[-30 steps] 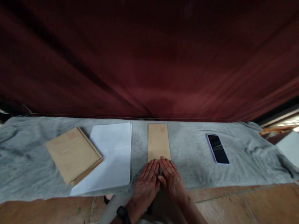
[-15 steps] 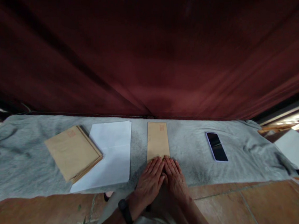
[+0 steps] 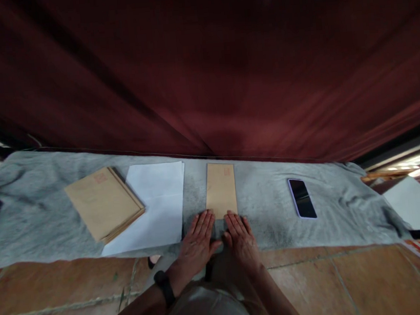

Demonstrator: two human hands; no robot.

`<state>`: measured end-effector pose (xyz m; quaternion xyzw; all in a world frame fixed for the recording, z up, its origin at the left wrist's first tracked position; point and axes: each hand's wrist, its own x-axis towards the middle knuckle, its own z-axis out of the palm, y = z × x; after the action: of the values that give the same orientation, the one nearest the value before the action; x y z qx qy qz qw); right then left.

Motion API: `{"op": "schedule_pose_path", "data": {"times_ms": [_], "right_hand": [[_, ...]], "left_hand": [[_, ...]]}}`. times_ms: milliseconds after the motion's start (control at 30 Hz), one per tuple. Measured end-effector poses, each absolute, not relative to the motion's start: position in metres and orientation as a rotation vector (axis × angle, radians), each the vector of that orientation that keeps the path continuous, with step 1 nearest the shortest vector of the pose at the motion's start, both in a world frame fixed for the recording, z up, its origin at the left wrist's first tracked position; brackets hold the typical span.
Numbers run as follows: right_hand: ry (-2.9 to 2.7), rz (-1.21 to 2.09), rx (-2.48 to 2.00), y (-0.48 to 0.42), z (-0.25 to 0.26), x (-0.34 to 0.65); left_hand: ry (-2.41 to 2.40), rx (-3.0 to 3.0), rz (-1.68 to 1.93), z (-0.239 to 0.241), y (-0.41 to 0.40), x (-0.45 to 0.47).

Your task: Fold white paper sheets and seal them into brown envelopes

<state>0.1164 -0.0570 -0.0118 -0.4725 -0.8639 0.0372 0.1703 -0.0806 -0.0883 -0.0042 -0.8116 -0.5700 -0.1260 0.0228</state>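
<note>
A narrow brown envelope (image 3: 220, 188) lies lengthwise on a grey cloth (image 3: 269, 206) spread over the floor. My left hand (image 3: 197, 242) rests flat at its near left corner, fingers stretched out, with a dark band on the wrist. Just to the right, my right hand (image 3: 241, 238) also lies flat, its fingertips at the envelope's near edge. Neither hand holds anything. A gap between the thumbs shows the cloth.
A stack of brown envelopes (image 3: 103, 203) sits at the left, beside white sheets (image 3: 155, 209). A dark phone (image 3: 302, 197) lies to the right. A dark red curtain (image 3: 202, 70) hangs behind. Tiled floor (image 3: 353, 282) lies in front; another white sheet (image 3: 414, 202) at far right.
My two hands, which lay pressed together on the envelope's near end, have slid apart and slightly back toward me. The envelope has stayed where it was.
</note>
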Motion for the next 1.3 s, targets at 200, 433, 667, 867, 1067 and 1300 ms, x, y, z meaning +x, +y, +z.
{"op": "schedule_pose_path", "data": {"times_ms": [200,433,667,867,1067,1300], "right_hand": [[-2.467,0.114,-1.319,-0.057,-0.017,0.11],[-2.409,0.124,-1.392,-0.059,-0.014,0.113],[-2.373,0.099,-1.401,-0.062,-0.013,0.11],[-2.304,0.146,-1.414,-0.064,-0.015,0.107],[-2.266,0.125,-1.414,-0.064,-0.021,0.106],[-2.221,0.08,-1.438,-0.061,-0.019,0.098]], "left_hand": [[-1.746,-2.626,-0.384,-0.003,-0.082,-0.057],[-1.769,-2.638,-0.368,0.003,-0.084,-0.07],[-1.965,-2.482,-0.267,0.01,-0.09,-0.074],[-2.03,-2.5,-0.382,0.019,-0.081,-0.067],[-2.304,-2.372,-0.768,0.023,-0.064,-0.063],[-2.871,-1.944,-1.68,0.02,-0.028,-0.064]]}}
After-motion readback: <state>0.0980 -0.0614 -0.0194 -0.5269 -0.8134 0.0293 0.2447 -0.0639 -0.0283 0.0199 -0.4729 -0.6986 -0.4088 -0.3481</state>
